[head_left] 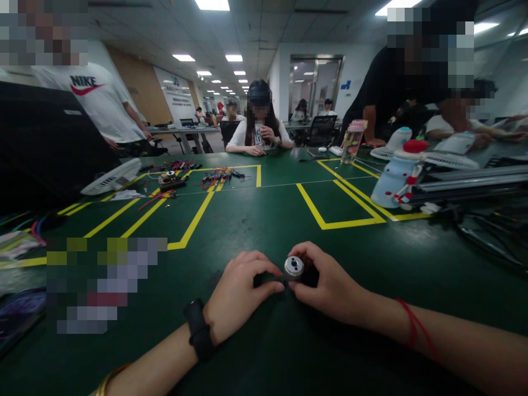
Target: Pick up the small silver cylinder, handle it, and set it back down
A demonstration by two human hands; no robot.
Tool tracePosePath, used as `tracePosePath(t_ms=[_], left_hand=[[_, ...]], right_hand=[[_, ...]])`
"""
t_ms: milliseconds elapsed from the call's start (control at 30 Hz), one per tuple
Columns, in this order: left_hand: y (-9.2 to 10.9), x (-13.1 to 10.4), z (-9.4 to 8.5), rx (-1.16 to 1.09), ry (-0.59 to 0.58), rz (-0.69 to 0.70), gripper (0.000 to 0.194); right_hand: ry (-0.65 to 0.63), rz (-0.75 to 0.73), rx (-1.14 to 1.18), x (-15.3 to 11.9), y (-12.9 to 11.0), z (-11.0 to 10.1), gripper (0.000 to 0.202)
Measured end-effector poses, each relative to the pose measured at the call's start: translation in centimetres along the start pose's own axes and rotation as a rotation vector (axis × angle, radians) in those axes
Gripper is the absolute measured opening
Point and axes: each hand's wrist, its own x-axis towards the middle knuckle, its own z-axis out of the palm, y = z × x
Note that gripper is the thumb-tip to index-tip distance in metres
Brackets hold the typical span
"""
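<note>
A small cylindrical metal part, like a small motor (294, 266), stands on the green table (247, 231) in front of me. Its silver end face, with a dark centre and small holes, points up. My right hand (324, 278) grips it from the right between thumb and fingers. Just left of it is my left hand (245, 280), its thumb and fingers curved and apart with nothing visible between them. Those left fingertips are very near the motor's side; whether they touch it I cannot tell.
Yellow tape (322, 225) marks the table. Bundles of coloured wires (220, 177) lie at far left, near a white fan (111, 176). On the right stand a blue bottle (388, 181), a pink-lidded bottle (353, 143) and black cables (490, 236). Several people surround the table.
</note>
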Motion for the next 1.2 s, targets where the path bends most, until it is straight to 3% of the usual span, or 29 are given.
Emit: tracePosePath(t_ms=[133, 300, 400, 467, 600, 700, 767, 833, 900, 967, 1033, 1133, 1200], left_hand=[[-0.8, -1.0, -2.7, -0.139, 0.045, -0.093, 0.020], [-5.6, -4.5, -6.2, -0.284, 0.210, -0.344, 0.025], [-8.6, -6.1, -6.7, -0.427, 0.282, -0.418, 0.026], [-9.5, -6.4, -6.5, -0.504, 0.323, -0.421, 0.025], [-9.0, -6.3, -6.1, -0.495, 0.342, -0.428, 0.026], [-8.3, -6.2, -6.1, -0.426, 0.338, -0.451, 0.026], [-8.1, -6.3, -6.1, -0.403, 0.339, -0.455, 0.025], [-8.2, -6.3, -6.1, -0.389, 0.339, -0.458, 0.025], [-8.3, -6.4, -6.0, -0.376, 0.333, -0.463, 0.026], [-8.3, -6.5, -6.1, -0.361, 0.324, -0.464, 0.026], [-8.3, -6.6, -6.1, -0.345, 0.315, -0.463, 0.026], [-8.2, -6.7, -6.2, -0.324, 0.304, -0.460, 0.028], [-8.3, -6.6, -6.1, -0.310, 0.299, -0.461, 0.029]], right_hand=[[0.067, 0.059, -0.002, -0.5, 0.1, -2.4, 0.038], [0.355, 0.302, -0.230, -3.5, 3.3, -10.9, 0.054], [0.512, 0.456, -0.440, -6.2, 6.8, -16.3, 0.059], [0.583, 0.535, -0.557, -7.9, 9.0, -18.9, 0.061], [0.624, 0.605, -0.738, -9.8, 11.3, -21.1, 0.067], [0.693, 0.359, -1.025, -9.2, 10.3, -19.8, 0.078], [0.634, 0.127, -1.102, -7.8, 8.4, -17.3, 0.075], [0.385, -0.011, -0.935, -5.8, 5.9, -13.6, 0.058], [0.067, -0.040, -0.654, -3.5, 3.5, -9.2, 0.045], [-0.102, -0.072, -0.438, -1.3, 1.6, -5.0, 0.043], [-0.179, -0.123, -0.354, 0.5, 0.4, -1.9, 0.035], [-0.216, -0.169, -0.374, 1.6, -0.4, -0.6, 0.021], [-0.149, -0.154, -0.391, 1.3, -0.4, -2.4, 0.021]])
